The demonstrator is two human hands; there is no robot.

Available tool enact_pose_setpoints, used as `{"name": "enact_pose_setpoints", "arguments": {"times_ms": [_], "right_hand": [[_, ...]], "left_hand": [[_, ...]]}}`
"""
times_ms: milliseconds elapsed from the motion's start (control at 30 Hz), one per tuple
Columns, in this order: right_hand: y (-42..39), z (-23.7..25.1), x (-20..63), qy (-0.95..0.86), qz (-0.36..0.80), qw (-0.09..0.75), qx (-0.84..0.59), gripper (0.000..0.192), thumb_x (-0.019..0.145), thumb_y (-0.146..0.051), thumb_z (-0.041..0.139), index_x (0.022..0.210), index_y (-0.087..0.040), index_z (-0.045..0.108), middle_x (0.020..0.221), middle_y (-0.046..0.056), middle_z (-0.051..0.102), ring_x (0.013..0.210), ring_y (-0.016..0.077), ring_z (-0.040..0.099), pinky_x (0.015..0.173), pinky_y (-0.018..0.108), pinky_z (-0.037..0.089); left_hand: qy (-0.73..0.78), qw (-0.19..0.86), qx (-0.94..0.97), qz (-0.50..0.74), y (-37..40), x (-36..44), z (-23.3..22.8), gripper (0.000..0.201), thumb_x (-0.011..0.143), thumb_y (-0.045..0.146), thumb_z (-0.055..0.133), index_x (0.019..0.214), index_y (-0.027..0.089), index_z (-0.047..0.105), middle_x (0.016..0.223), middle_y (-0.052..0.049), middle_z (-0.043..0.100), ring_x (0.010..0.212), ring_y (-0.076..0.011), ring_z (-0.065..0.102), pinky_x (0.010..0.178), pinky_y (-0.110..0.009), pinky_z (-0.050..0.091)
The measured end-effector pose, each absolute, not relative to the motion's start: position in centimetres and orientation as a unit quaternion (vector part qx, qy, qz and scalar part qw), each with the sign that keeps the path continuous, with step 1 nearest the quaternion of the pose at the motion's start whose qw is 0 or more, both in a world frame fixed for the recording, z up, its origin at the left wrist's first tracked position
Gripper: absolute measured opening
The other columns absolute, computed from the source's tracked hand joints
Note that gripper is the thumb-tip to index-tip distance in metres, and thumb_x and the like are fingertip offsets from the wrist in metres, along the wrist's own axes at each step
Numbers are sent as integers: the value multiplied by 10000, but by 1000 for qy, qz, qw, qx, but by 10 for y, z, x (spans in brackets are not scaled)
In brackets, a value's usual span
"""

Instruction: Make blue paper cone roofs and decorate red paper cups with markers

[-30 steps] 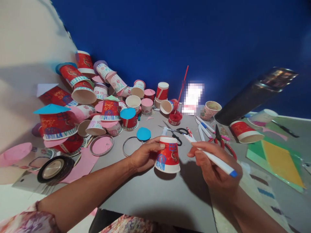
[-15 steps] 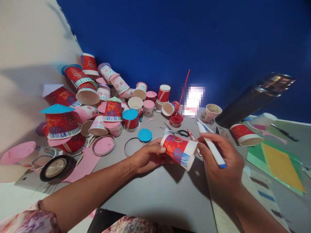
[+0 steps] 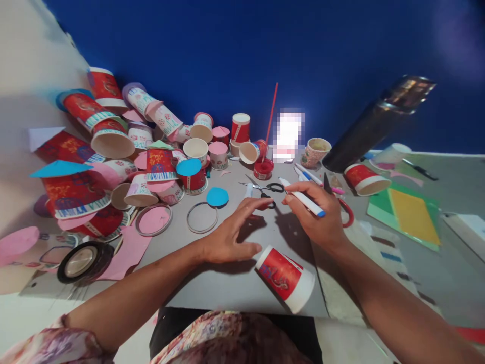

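left hand [image 3: 231,237]: fingers spread wide, holding nothing | right hand [image 3: 316,215]: fingers closed around one white marker [image 3: 303,198] | one red cup [image 3: 285,278] on its side, near edge, just right of left hand | one black scissors [image 3: 267,188] far of the fingertips

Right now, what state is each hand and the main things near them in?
left hand: open, empty, fingers spread above the table
right hand: closed around the marker
marker: held, nearly level
red cup: on its side at the table's near edge
scissors: lying closed
tape roll: lying flat
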State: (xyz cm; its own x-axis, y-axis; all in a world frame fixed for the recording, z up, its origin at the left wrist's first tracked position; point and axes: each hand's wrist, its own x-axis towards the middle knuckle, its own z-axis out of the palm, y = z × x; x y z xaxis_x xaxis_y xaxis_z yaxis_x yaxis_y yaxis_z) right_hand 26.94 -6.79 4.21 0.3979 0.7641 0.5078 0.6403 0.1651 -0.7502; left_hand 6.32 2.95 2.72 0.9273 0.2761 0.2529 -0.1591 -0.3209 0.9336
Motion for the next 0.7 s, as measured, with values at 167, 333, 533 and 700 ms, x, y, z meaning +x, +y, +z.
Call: {"name": "enact_pose_setpoints", "arguments": {"times_ms": [167, 333, 533, 700], "right_hand": [[-67, 35, 267, -587, 43, 512, -626, 134, 901, -229, 618, 1017, -225, 684, 901, 13, 752, 754, 172, 693, 714, 297, 542], [-66, 36, 269, -613, 46, 472, -631, 132, 903, -245, 609, 1018, -234, 672, 965, 28, 767, 825, 197, 710, 773, 325, 548], [-63, 33, 273, -610, 44, 465, -641, 131, 915, -255, 603, 1022, -234, 676, 962, 33, 768, 891, 211, 713, 797, 330, 539], [-62, 39, 277, -560, 110, 520, -636, 123, 883, -258, 636, 986, -219, 692, 916, 25, 763, 837, 197, 701, 772, 327, 545]], "left_hand": [[-152, 384, 903, 117, -7, 67, 33, 883, 677, 500, 843, 1484, 402, 498, 1573, -96, 434, 1472, -464, 324, 1231, -642, 101], [-133, 289, 942, 104, -12, 70, 32, 648, 786, 357, 784, 1404, 394, 594, 1467, -129, 571, 1386, -433, 476, 1205, -627, 184], [-141, 285, 944, 91, -17, 72, 32, 574, 877, 245, 669, 1419, 404, 567, 1283, -110, 681, 1263, -355, 568, 1204, -605, 177], [-19, 447, 884, 133, -6, 69, 29, 837, 770, 279, 798, 1523, 353, 441, 1285, -104, 653, 1187, -332, 590, 1198, -559, 211]]}}
